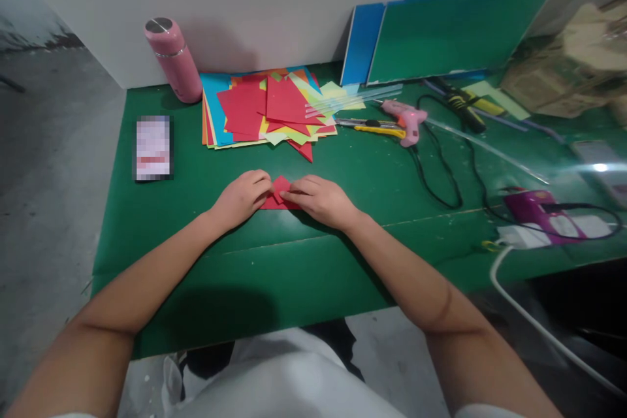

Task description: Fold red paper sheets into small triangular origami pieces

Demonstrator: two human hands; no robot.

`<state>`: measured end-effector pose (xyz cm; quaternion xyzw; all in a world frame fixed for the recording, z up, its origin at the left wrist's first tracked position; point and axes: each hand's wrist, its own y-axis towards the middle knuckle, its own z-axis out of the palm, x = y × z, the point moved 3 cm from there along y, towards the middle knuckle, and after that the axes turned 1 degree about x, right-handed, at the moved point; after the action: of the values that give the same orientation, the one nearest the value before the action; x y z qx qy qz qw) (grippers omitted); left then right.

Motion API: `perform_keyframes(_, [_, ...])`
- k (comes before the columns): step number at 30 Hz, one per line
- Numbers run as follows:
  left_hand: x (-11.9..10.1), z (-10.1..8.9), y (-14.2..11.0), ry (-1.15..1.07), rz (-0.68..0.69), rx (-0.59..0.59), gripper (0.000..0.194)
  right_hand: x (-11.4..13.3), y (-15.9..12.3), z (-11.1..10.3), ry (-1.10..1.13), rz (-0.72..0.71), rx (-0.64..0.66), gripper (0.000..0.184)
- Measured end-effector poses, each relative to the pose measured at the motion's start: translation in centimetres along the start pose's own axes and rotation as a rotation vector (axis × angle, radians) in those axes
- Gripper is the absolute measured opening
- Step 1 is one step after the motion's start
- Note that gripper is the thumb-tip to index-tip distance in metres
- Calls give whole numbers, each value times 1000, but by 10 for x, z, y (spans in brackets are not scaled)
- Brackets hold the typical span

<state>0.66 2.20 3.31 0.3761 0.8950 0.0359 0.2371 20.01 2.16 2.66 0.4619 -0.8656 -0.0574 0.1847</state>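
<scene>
A small piece of folded red paper (280, 201) lies on the green tabletop, its upper part coming to a point and its lower edge straight. My left hand (243, 198) grips its left side, with bent fingers pressed on the fold. From the right, my right hand (322, 200) holds the paper's other side, its fingertips near the middle. Both palms hide the paper's outer corners. Just beyond the hands is a stack of coloured paper sheets (240, 108), with red, blue, yellow and orange showing.
A pink bottle (175, 62) and a blurred-out phone-shaped item (153, 147) are at left. Right of the stack lie a yellow utility knife (379, 131), a pink glue gun (407, 121) with a black cord, and a purple power strip (543, 212). Boards (455, 36) lean behind.
</scene>
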Motion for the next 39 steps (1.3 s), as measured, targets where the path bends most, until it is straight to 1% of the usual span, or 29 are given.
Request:
perform_keyframes(3, [0,0,-1,-4,37,13,18,1,0,0,-54,-29,21,36])
perform_keyframes(7, [-1,2,-2,31,2,-2,20,5,2,-1,-133,-58,42,38])
perform_keyframes(11, [-4,3,-2,109,-5,17,24,6,3,-2,-125,-101,51,39])
perform_keyframes(14, [-7,2,-2,170,12,54,28,6,2,-3,-110,-130,29,38])
perform_keyframes(17, [-9,0,-2,216,26,81,31,6,2,-4,-141,-158,-2,35])
perform_keyframes(22, [-11,-1,-3,258,24,101,33,8,2,-6,-165,-231,-80,32])
perform_keyframes(29, [-15,-1,-5,270,7,146,33,5,2,-6,-165,-221,-54,31])
perform_keyframes(32, [-19,-1,-6,305,-11,133,32,5,2,-5,-159,-217,-27,31])
perform_keyframes(34, [-22,0,-7,340,17,122,30,5,2,-5,-157,-204,-6,33])
perform_keyframes(36, [-25,2,-8,356,83,119,28,5,2,-5,-156,-192,12,34])
perform_keyframes(39, [-27,2,-11,322,140,104,24,5,3,-5,-142,-186,39,35])
